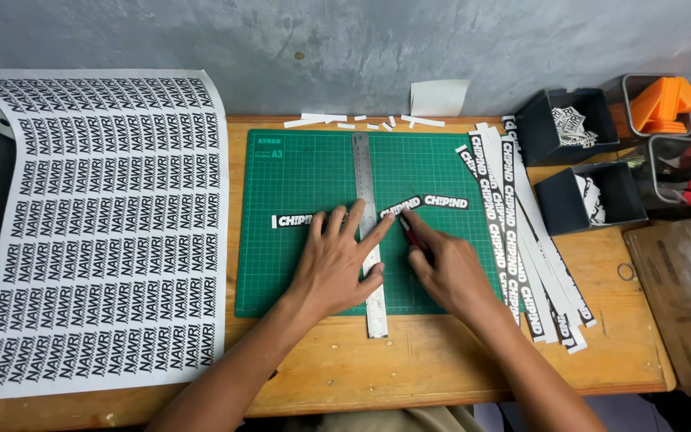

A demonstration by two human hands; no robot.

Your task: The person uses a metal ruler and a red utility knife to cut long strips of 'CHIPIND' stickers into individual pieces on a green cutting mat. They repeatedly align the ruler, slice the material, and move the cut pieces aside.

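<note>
Mid-cut on a black-and-white sticker strip at the centre of the frame, lying across a green cutting mat. Pinned under a steel ruler running top to bottom over the mat. Left hand flat, fingers spread, pressing the ruler and touching the strip. Right hand closed around a red-tipped craft knife, blade just beside the ruler's edge. Likely next: draw the blade along the edge with steady ruler pressure, fingertips clear. More cut strips fanned out at right on the wooden desk; printed sheet at far left; 2 dark boxes upper right.
</note>
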